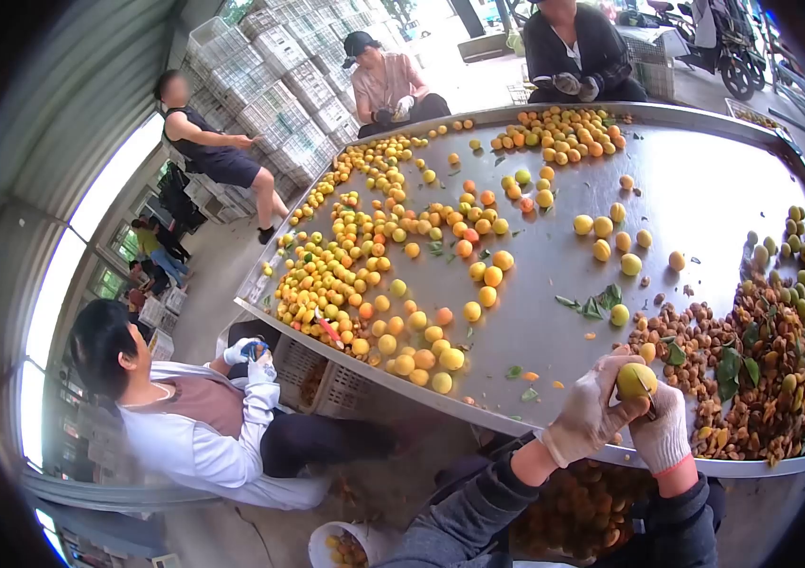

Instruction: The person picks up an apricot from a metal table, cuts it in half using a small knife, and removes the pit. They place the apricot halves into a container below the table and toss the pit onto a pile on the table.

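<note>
In front of me, over the near edge of the metal table (pixel 535 322), both my hands wear pale knitted gloves. My left hand (pixel 584 417) is closed around a yellow-green apricot (pixel 636 381). My right hand (pixel 663 432) is closed at the fruit's right side, on a small thin blade (pixel 650 405) that touches the apricot; its handle is hidden in the glove. Just to the right, a heap of brown pits (pixel 752 379) mixed with leaves covers the table corner. A lone yellow apricot (pixel 646 352) lies just behind my hands.
Many apricots (pixel 345 265) spread over the table's left side. Greenish fruit (pixel 804 256) lines the right rim. A seated co-worker (pixel 194 417) is at left, and two more sit across. A white bucket (pixel 350 546) stands below, and stacked crates (pixel 279 95) rise behind.
</note>
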`<state>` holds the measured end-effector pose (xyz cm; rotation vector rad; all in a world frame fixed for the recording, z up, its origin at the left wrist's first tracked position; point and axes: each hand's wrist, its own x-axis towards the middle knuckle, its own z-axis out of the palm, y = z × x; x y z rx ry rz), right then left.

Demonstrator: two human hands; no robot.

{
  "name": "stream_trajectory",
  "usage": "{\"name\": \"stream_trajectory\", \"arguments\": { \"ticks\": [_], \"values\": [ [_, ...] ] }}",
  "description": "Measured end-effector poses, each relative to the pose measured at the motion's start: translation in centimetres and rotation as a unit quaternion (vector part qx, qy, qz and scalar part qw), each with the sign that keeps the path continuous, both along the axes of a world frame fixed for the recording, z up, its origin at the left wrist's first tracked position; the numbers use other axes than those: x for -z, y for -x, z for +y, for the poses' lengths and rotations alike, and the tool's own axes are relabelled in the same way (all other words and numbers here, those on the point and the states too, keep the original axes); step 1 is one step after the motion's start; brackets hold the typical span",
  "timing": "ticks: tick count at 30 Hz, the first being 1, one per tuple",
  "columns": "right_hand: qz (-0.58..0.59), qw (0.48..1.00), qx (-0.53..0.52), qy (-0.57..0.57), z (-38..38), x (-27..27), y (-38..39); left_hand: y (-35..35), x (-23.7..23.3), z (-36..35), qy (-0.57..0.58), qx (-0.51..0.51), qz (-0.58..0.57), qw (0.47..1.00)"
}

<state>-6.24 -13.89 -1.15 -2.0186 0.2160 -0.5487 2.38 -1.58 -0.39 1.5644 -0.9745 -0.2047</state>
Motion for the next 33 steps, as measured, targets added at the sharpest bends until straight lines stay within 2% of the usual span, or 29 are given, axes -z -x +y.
{"name": "stream_trajectory", "arguments": {
  "ticks": [1, 3, 5, 6, 8, 9, 11, 15, 17, 18, 19, 20, 21, 22, 23, 24, 25, 27, 28, 30, 31, 32, 33],
  "values": [
    [0.028, 0.999, -0.013, 0.016, -0.2, 0.4, 0.1, -0.1, -0.3, 0.1, 0.000, -0.028, -0.107, 0.994],
    [0.036, 0.999, -0.016, 0.010, -0.3, 1.1, -0.1, 0.2, 0.2, 0.0, 0.003, -0.034, -0.096, 0.995],
    [0.029, 0.997, -0.049, -0.043, -0.5, 1.1, 0.1, 0.5, -0.1, 0.4, -0.087, -0.022, -0.052, 0.995],
    [0.011, 0.997, -0.036, -0.068, -0.1, 0.5, 0.0, 0.5, -0.4, 0.5, -0.084, -0.016, -0.049, 0.995],
    [-0.012, 0.998, -0.004, -0.053, 0.6, 0.7, -0.3, 0.4, -1.1, 0.6, 0.016, 0.033, 0.055, 0.998],
    [-0.038, 0.998, 0.021, -0.042, 0.9, 0.7, -0.5, 0.4, -0.8, 0.7, 0.018, 0.033, 0.057, 0.998],
    [-0.033, 0.999, 0.023, -0.022, 1.1, 0.2, -0.6, 0.1, 0.1, 0.8, -0.017, 0.056, 0.160, 0.985],
    [-0.029, 0.999, 0.011, -0.013, 1.1, -0.6, -0.7, 0.3, 0.3, 0.7, 0.002, 0.067, 0.211, 0.975],
    [-0.022, 0.999, 0.010, 0.024, 1.0, -0.2, -0.7, 0.1, -1.2, 0.9, -0.024, -0.021, 0.007, 0.999],
    [-0.014, 0.998, -0.004, -0.065, 1.3, -0.6, -0.7, -0.3, -1.1, 0.8, -0.060, -0.053, -0.105, 0.991],
    [0.032, 0.998, -0.028, -0.054, 0.6, 0.1, -0.5, -0.5, -0.8, 0.6, -0.086, -0.078, -0.215, 0.970],
    [0.073, 0.988, -0.059, -0.125, 0.2, 0.6, -0.3, -0.4, -0.6, 0.7, -0.108, -0.080, -0.195, 0.971],
    [0.085, 0.992, -0.074, -0.050, -0.3, 1.2, -0.1, -0.2, -0.4, 0.7, -0.132, -0.082, -0.178, 0.972],
    [0.065, 0.993, -0.069, -0.069, -0.3, 1.9, -0.2, 0.0, -0.3, 0.5, -0.120, -0.060, -0.170, 0.976],
    [0.029, 0.996, -0.062, -0.061, -0.1, 1.7, -0.3, 0.1, -0.5, 0.6, -0.097, -0.052, -0.108, 0.988],
    [0.033, 0.993, -0.059, -0.102, 0.1, 0.9, -0.2, 0.2, -0.6, 0.7, -0.078, -0.048, -0.047, 0.995],
    [0.035, 0.987, -0.061, -0.144, 0.3, 0.2, -0.1, 0.2, -0.5, 0.6, -0.076, -0.043, -0.046, 0.995],
    [0.025, 0.990, -0.048, -0.127, 0.5, 0.3, 0.0, 0.2, -0.5, 0.6, 0.011, 0.023, 0.109, 0.994],
    [0.015, 0.993, -0.038, -0.113, 0.7, 0.4, 0.0, 0.4, -0.7, 0.5, 0.011, 0.023, 0.109, 0.994],
    [0.023, 0.996, -0.039, -0.082, 0.6, 0.2, 0.0, 1.1, -1.2, 0.2, 0.052, 0.035, 0.275, 0.959],
    [0.030, 0.998, -0.037, -0.049, 0.4, 0.2, 0.0, 0.9, -1.0, 0.4, 0.051, 0.034, 0.277, 0.959],
    [0.031, 0.998, -0.036, -0.051, 0.2, 0.3, 0.1, 0.4, -0.8, 0.7, -0.012, 0.014, 0.144, 0.989],
    [0.062, 0.997, -0.048, -0.024, -0.1, 0.6, 0.1, 0.0, -0.7, 1.0, -0.074, -0.004, 0.008, 0.997]
  ]
}}
